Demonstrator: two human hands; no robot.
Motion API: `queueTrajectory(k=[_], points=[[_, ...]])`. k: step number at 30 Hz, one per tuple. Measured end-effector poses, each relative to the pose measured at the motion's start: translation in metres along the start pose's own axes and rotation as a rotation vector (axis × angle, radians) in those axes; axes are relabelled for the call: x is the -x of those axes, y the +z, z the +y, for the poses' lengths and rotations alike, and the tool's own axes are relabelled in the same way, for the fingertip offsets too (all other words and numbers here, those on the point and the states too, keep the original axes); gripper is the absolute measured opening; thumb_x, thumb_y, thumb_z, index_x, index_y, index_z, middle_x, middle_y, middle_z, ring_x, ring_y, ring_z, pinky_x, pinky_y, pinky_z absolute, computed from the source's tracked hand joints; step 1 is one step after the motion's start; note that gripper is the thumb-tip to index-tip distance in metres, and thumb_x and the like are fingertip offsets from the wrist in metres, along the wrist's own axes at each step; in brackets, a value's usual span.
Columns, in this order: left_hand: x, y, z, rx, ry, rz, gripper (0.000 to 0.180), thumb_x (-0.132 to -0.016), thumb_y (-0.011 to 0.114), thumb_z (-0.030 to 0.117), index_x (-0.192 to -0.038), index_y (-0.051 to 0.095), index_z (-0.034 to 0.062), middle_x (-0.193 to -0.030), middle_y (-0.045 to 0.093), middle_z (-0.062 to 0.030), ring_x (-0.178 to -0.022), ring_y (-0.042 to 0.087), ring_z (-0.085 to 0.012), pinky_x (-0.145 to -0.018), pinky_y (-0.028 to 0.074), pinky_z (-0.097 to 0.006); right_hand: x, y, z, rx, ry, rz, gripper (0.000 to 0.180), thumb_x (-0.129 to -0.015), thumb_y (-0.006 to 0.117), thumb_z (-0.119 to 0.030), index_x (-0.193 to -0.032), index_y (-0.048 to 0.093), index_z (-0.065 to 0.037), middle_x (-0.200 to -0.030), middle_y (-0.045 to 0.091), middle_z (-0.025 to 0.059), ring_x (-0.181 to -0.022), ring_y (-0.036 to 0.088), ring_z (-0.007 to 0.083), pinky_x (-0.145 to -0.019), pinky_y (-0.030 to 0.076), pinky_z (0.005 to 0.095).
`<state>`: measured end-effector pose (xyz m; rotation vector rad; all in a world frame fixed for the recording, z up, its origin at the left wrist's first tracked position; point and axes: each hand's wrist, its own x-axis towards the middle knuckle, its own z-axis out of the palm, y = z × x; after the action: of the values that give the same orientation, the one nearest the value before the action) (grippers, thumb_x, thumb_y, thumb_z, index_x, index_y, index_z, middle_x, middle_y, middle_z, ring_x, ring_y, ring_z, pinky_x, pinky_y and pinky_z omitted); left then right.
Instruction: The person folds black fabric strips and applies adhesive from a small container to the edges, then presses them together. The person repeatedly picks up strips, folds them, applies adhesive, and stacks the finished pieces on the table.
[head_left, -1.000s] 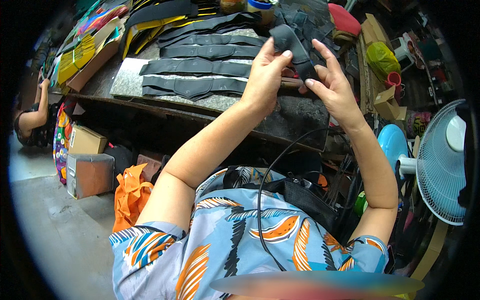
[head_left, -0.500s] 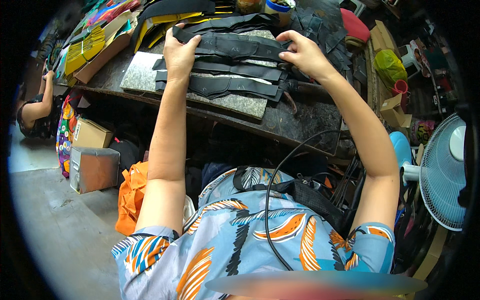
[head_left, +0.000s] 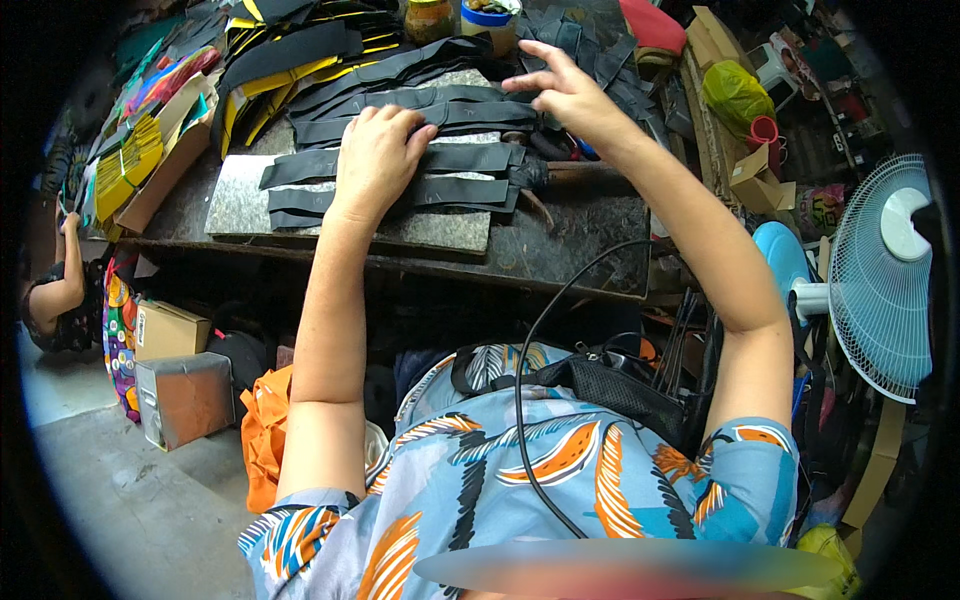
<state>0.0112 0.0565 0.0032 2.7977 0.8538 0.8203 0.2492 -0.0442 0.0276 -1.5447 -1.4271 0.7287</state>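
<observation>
Several black strips, leather-like with wider shaped middles, lie in rows across a speckled grey slab [head_left: 465,235] on the dark workbench. My left hand [head_left: 380,160] rests palm-down over the middle rows. Its fingers bend over a black strip [head_left: 470,118], with the thumb apart from them; the hand covers part of the strips beneath. Just beyond the strips' right ends, my right hand [head_left: 570,95] hovers with fingers stretched and spread, holding nothing. A nearer black strip [head_left: 455,192] lies along the slab's front, and a dark-handled tool [head_left: 530,175] sits by the strip ends.
Black and yellow pieces [head_left: 290,65] are stacked at the back left, beside a cardboard box [head_left: 165,165] of yellow pieces. Two jars stand behind, one with a blue rim [head_left: 488,18]. To the right is a fan [head_left: 875,285]. A black cable [head_left: 525,370] hangs before me.
Both hands have let go of the strip they held by its ends, which now lies on the slab. My left hand has come down over the strips; the right has lifted off with fingers spread.
</observation>
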Motion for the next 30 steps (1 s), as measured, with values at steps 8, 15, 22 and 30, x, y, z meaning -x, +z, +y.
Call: queueTrajectory(k=[8, 15, 22, 30], points=[[-0.021, 0.023, 0.072, 0.382, 0.301, 0.285, 0.024, -0.082, 0.074, 0.015, -0.106, 0.073, 0.0106, -0.097, 0.07, -0.0042, -0.092, 0.064, -0.0261, -0.08, 0.054, -0.034, 0.066, -0.019, -0.038, -0.498, 0.129, -0.158, 0.091, -0.074, 0.044, 0.003, -0.157, 0.008, -0.006, -0.135, 0.058, 0.0219, -0.128, 0.054, 0.0263, -0.11, 0.037, 0.0409], [-0.005, 0.027, 0.105, 0.489, 0.167, 0.274, 0.006, -0.08, 0.074, 0.008, -0.085, 0.072, 0.0053, -0.082, 0.068, -0.0055, -0.08, 0.06, -0.0252, -0.072, 0.05, -0.032, 0.102, -0.029, -0.04, -0.595, 0.249, -0.192, 0.092, -0.078, 0.048, 0.003, -0.158, 0.003, -0.005, -0.127, 0.063, 0.0204, -0.117, 0.061, 0.0239, -0.1, 0.044, 0.0353], [0.021, -0.005, 0.089, 0.909, -0.047, 0.296, 0.017, -0.095, 0.059, 0.008, -0.082, 0.059, -0.0016, -0.077, 0.056, -0.0072, -0.073, 0.053, -0.018, -0.067, 0.044, -0.03, 0.111, -0.038, -0.032, -0.589, 0.217, -0.055, 0.077, -0.101, 0.044, -0.035, -0.157, 0.0, -0.007, -0.134, 0.059, 0.0214, -0.129, 0.053, 0.0272, -0.11, 0.035, 0.0409], [0.071, -0.064, 0.082, 0.806, -0.241, -0.049, 0.023, -0.09, 0.07, 0.02, -0.103, 0.067, 0.0006, -0.084, 0.059, -0.0055, -0.064, 0.054, -0.0121, -0.056, 0.046, -0.028, 0.116, -0.016, -0.043, -0.133, -0.222, -0.137, 0.1, -0.085, 0.011, -0.084, -0.158, -0.004, -0.017, -0.147, 0.046, 0.018, -0.147, 0.025, 0.0344, -0.121, 0.007, 0.0508]])
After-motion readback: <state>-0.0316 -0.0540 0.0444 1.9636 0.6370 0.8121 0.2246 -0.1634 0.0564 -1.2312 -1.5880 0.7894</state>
